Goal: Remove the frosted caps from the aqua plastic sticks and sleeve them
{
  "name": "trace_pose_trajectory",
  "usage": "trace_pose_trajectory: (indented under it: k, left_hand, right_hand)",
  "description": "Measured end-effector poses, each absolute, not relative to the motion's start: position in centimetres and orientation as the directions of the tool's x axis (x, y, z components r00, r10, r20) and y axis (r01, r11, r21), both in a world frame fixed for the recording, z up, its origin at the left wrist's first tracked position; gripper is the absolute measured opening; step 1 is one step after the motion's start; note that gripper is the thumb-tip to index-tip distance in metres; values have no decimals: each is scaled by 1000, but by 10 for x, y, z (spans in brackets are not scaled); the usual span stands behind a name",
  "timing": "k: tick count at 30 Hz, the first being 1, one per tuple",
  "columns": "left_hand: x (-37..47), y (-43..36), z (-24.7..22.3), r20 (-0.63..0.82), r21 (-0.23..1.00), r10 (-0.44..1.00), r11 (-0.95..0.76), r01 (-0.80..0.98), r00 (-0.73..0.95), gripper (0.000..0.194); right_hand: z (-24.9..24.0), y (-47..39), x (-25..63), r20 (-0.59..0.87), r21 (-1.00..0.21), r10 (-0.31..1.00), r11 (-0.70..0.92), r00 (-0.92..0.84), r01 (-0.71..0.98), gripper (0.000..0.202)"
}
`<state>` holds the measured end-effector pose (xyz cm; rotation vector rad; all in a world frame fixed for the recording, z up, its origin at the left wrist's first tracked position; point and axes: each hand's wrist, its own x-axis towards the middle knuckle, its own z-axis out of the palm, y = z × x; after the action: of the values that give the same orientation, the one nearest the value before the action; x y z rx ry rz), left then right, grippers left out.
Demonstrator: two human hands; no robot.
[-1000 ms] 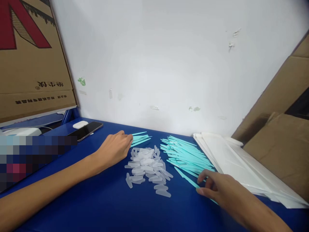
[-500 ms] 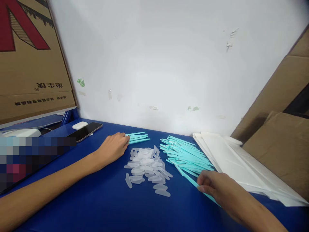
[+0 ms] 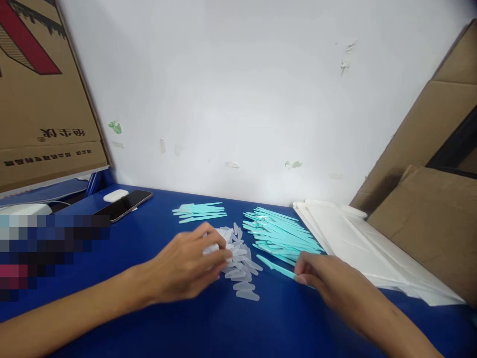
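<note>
My right hand (image 3: 315,271) pinches a slim teal eyebrow razor (image 3: 278,267) by its handle, with the other end pointing left and away from me. Beyond it lies a heap of similar teal razors (image 3: 279,233). My left hand (image 3: 197,261) is over the left side of a pile of translucent plastic blade covers (image 3: 242,261), fingers curved and apart, hiding part of the pile. No cover shows clearly in its grasp. A smaller group of teal razors with covers on their left ends (image 3: 201,212) lies behind my left hand.
A phone (image 3: 126,205) and a white case (image 3: 116,195) lie at the back left. White flat sheets or bags (image 3: 339,238) are stacked on the right of the blue table (image 3: 238,328). Cardboard (image 3: 428,214) stands at right, a printed carton (image 3: 44,109) at left, a white wall behind.
My left hand has left the small razor group and come toward me and right, over the covers. My right hand has drawn one razor slightly left, apart from the heap.
</note>
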<state>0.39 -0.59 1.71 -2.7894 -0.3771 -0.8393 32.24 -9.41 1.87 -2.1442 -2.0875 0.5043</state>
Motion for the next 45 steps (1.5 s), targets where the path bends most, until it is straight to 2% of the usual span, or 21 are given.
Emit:
trace_pose_trajectory:
  k: [5,9,13,18,21,26,30,36,41,45]
  left_hand:
    - [16,-42,12,329,-103,181,-969,226,927,40]
    - [17,-47,10,266,-74,145,-983,170,953,42]
    - [16,-45,8,266,-75,92,-990,116,959,36]
    - [18,-45,6,266,-41,184,-979,201,946,46]
    - [19,-45,6,238,-48,165,-982,181,957,43]
    - [18,-45,5,272,-44,94,-993,110,958,35]
    - [18,-44,1,290,-91,69,-991,99,955,27]
    - [20,-43,4,325,-161,26,-984,82,945,18]
    - [18,-42,9,333,-215,0,-974,76,943,23]
    - [15,-41,10,317,-176,21,-981,80,948,26]
  right_hand:
    - [20,-93,320,-129,-315,991,-10,-33,949,16]
    - [22,-94,319,-111,-342,993,3,-44,940,16]
    - [21,-94,320,-116,-378,989,43,-93,925,17]
    - [22,-93,320,-91,-383,992,44,-85,923,16]
    - [22,-93,318,-103,-371,990,49,-93,927,17]
    - [23,-94,315,-95,-349,992,47,-85,936,19]
    - [23,-93,316,-84,-365,991,69,-107,928,22]
    - [20,-94,316,122,-378,988,130,-90,917,37]
    - [20,-96,314,102,-367,987,155,-126,917,37]
    - [24,-96,311,87,-371,987,158,-135,915,32]
